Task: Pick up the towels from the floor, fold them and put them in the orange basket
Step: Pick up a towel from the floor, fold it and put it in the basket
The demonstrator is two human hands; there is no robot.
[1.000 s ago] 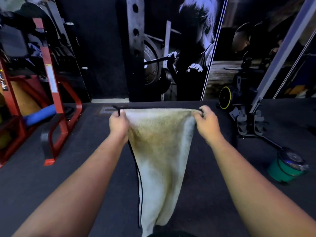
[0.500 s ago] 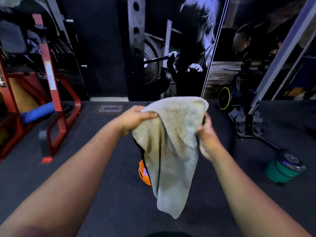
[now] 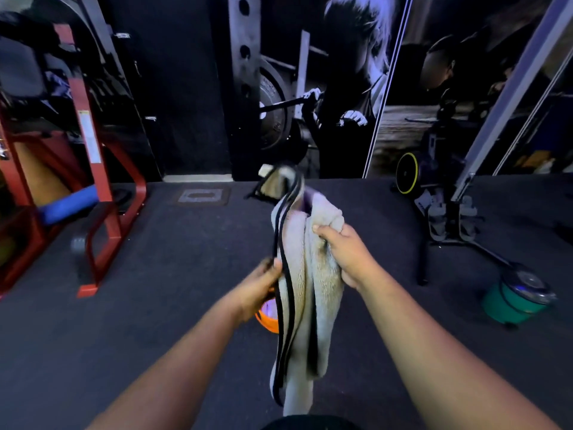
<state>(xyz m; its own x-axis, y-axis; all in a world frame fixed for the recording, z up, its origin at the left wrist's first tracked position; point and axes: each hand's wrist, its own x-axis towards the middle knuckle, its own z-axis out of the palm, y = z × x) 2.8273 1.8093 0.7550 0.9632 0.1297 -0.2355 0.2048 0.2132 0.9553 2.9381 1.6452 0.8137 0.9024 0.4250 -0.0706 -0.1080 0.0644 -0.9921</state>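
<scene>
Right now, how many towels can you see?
1: the towel hangs folded between both hands, right hand gripping high, left hand at its black-trimmed edge. The towel hides most of the orange basket.

Two bare forearms come up from the lower corners of the frame, with no sleeve, watch or band visible on either. The left hand (image 3: 259, 288) and the right hand (image 3: 347, 252) wear no gloves or rings. A dark garment edge (image 3: 307, 423) shows at the bottom centre.
</scene>
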